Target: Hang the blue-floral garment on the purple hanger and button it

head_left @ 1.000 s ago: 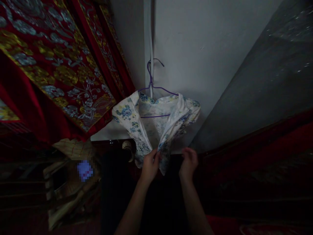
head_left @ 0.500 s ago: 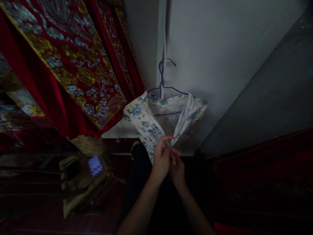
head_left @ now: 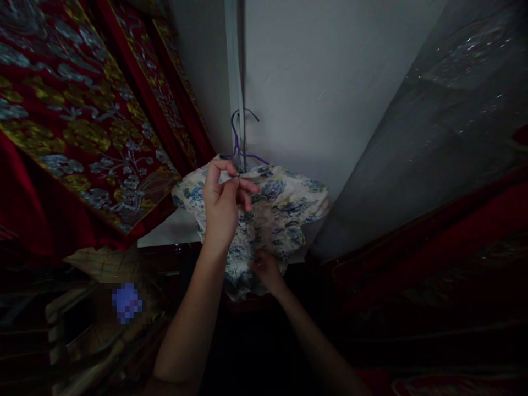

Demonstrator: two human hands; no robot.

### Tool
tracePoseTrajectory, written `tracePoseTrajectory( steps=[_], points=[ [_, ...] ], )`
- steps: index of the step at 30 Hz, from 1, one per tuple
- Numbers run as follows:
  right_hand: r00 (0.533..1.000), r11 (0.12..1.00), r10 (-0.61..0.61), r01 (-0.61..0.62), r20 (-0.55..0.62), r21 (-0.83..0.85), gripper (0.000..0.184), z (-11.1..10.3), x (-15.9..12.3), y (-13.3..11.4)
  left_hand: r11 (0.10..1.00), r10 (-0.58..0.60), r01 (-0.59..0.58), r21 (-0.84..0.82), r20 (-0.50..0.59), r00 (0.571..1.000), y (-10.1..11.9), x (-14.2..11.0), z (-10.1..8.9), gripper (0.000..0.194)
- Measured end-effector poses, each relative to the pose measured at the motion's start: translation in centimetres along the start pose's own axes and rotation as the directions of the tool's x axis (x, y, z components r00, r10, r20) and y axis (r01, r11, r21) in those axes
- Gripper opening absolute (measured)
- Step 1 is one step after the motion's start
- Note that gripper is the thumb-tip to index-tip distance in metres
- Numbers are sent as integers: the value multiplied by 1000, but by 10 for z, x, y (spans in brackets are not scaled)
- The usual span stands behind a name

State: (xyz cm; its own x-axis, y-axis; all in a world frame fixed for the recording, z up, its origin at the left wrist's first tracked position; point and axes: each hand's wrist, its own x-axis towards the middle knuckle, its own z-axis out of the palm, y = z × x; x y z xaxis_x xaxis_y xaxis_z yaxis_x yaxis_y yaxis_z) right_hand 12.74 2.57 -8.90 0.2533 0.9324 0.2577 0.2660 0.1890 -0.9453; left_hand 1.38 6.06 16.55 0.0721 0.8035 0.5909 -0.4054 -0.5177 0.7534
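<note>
A white garment with blue flowers [head_left: 284,206] hangs on a purple wire hanger [head_left: 238,137] against a pale wall. My left hand [head_left: 223,201] is raised to the garment's collar and pinches something small at the neck, thumb and forefinger together. My right hand [head_left: 264,269] is lower, gripping the garment's bottom edge; its fingers are partly hidden by the cloth. The garment's front now lies closed over the hanger.
Red fabric with gold and silver embroidery [head_left: 82,121] hangs at the left. A grey slanted panel [head_left: 433,126] stands at the right, dark red furniture [head_left: 412,275] below it. A white strip [head_left: 234,66] runs down the wall. Woven items [head_left: 94,319] lie at lower left.
My left hand has risen from the garment's lower front to its collar. The open front has closed. My right hand has moved to the bottom hem.
</note>
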Motion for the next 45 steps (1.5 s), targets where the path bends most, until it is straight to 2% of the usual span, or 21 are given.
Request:
tracePoseTrajectory(
  steps=[2,3,5,7,9,11,15,18,23,26,29,31,33,36,38,40,41,43,44,45],
  points=[
    [997,997,-70,69,29,45,22,-18,12,-39,999,-16,16,34,16,1000,-3,-7,-4,14],
    [989,984,-148,146,15,99,19,-28,20,-64,998,-25,23,56,24,999,-5,-10,-6,12],
    [953,933,-299,304,-54,191,30,-46,38,-120,995,-31,26,99,50,998,-10,-15,-9,8],
    [921,895,-383,388,-67,218,43,-60,57,-169,991,-15,5,134,77,997,-15,-18,-9,7],
    [899,885,-435,417,50,209,32,-66,74,-202,987,18,-33,159,99,995,-19,-21,-7,9],
    [868,878,-475,457,144,142,16,-68,86,-215,981,40,-60,184,109,993,-23,-23,-5,18],
    [836,830,-533,547,133,-110,4,-67,95,-208,972,0,-35,234,146,989,-35,-28,-4,55],
    [812,794,-580,581,64,-181,4,-66,98,-201,966,-41,3,258,142,989,-42,-27,-3,65],
    [767,773,-634,629,-95,-77,4,-55,105,-199,961,-48,11,276,127,991,-59,-23,-1,68],
    [745,761,-629,648,-224,17,9,-56,113,-207,953,-135,96,286,121,983,-81,-31,-8,72],
    [669,686,-595,712,-446,152,13,-78,120,-217,923,-276,226,312,126,953,-106,-59,-24,74],
    [643,644,-537,731,-547,227,12,-103,120,-221,899,-336,282,335,115,935,-121,-87,-38,71],
    [674,645,-466,702,-573,302,7,-131,113,-218,880,-364,313,356,84,928,-131,-115,-50,65],
    [775,644,-334,603,-536,471,12,-162,88,-204,861,-316,274,428,30,948,-135,-135,-63,53],
    [852,612,-200,494,-484,617,15,-172,66,-189,858,-160,172,484,-65,985,-131,-125,-67,47],
    [896,572,-33,380,-443,727,21,-172,43,-169,846,53,57,530,-191,980,-122,-94,-69,50],
    [899,545,57,337,-435,768,25,-170,32,-158,839,141,15,544,-243,960,-117,-72,-71,56],
    [876,481,236,270,-420,834,32,-163,14,-131,819,236,-24,573,-297,925,-108,-24,-75,72],
    [860,441,315,242,-401,864,34,-158,7,-118,815,251,-17,579,-326,912,-105,-1,-79,77],
    [845,402,379,217,-378,889,35,-154,1,-104,833,205,16,553,-335,920,-103,20,-82,73]
  ],
)
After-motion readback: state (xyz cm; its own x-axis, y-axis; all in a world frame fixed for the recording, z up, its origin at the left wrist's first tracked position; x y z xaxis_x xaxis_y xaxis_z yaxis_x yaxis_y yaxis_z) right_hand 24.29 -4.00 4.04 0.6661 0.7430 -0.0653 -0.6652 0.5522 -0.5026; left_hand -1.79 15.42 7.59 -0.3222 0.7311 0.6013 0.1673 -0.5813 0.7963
